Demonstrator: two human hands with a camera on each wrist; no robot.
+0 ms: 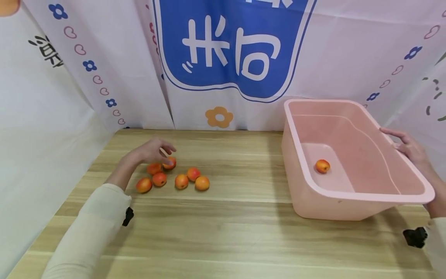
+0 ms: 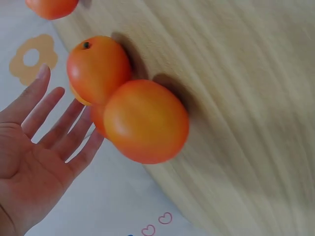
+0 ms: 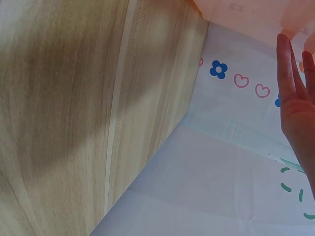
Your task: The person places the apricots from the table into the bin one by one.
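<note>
Left hand (image 1: 152, 151) reaches out with its wrist bent, fingers loosely spread, not gripping anything. There's a smooth, roundish orange-red fruit (image 1: 170, 164) right by its thumb, and six matching fruits (image 1: 181, 181) near that hand on the pale wood-grain table (image 1: 223, 236). Right hand (image 1: 411, 150) is kinda relaxed, straight fingers touching a deep pink plastic-looking tub (image 1: 369, 196); one lone fruit (image 1: 322, 166) lies inside, left of that hand.

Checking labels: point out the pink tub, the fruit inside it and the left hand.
Pink tub (image 1: 327, 209): head view, front outer wall.
Fruit (image 1: 322, 166): head view, middle of its visible side.
Left hand (image 1: 151, 151): head view, back of the hand.
</note>
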